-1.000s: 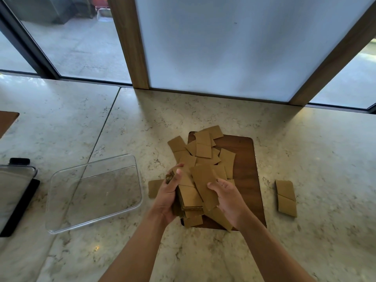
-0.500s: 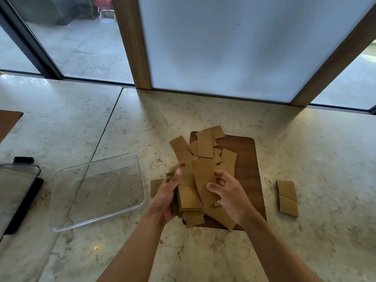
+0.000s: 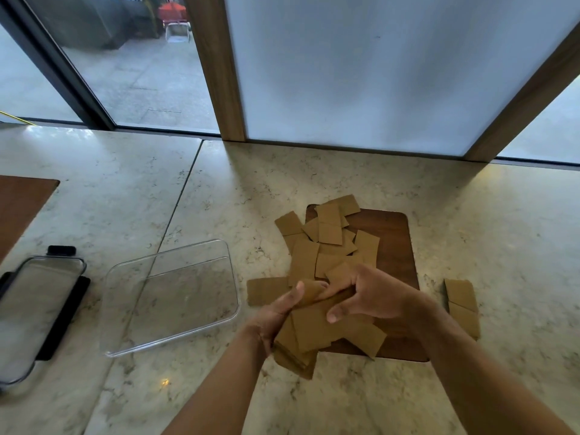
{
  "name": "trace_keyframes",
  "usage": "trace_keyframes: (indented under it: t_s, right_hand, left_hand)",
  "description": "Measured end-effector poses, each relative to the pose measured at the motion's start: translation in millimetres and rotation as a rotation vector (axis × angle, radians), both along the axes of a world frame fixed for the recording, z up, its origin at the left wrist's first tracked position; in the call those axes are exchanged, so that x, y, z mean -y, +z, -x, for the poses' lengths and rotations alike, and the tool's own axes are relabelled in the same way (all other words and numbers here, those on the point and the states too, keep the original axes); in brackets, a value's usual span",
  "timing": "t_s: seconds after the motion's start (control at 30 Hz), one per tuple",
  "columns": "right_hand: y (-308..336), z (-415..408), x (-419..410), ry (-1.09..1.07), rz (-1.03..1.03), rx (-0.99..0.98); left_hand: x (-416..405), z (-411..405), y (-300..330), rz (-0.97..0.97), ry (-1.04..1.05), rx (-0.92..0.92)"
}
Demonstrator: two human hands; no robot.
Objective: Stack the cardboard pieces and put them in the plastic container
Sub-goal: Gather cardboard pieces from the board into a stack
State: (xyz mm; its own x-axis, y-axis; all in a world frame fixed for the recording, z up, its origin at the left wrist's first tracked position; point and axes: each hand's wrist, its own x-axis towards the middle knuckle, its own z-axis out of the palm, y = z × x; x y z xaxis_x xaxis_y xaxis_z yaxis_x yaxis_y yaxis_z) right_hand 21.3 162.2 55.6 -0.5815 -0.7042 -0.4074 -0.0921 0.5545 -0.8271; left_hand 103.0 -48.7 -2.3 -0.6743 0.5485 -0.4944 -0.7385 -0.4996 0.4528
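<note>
My left hand (image 3: 276, 315) grips a stack of brown cardboard pieces (image 3: 301, 337) from the left, thumb on top. My right hand (image 3: 373, 293) lies over the top of that stack, with its fingers curled round a piece on the stack. Several loose cardboard pieces (image 3: 326, 237) lie heaped on the far part of a dark wooden board (image 3: 398, 246). One piece (image 3: 266, 290) lies on the counter left of the stack, and two more (image 3: 461, 306) lie to the right of the board. The clear plastic container (image 3: 171, 296) stands empty to the left of my hands.
A clear lid with black clips (image 3: 37, 312) lies at the far left edge. A second wooden board's corner (image 3: 22, 202) shows at the left. The marble counter (image 3: 486, 221) runs back to a window wall with wooden posts (image 3: 219, 73).
My right hand has moved left and down onto the top of the stack. The stack has tipped lower, toward the counter's near edge. The camera view has shifted slightly.
</note>
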Motion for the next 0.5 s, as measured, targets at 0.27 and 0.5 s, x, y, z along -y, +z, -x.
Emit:
trace_keyframes:
  t_s: [0.27,0.5]
  right_hand:
    - [-26.9,-20.8,27.0,-0.409,0.098,-0.501]
    - [-72.2,-72.2,54.3,-1.021,0.237,-0.529]
  left_hand:
    - [-5.0,2.5,-26.5,-0.218,0.049,-0.043]
    - [-51.0,20.3,-33.1,-0.275,0.415,0.114]
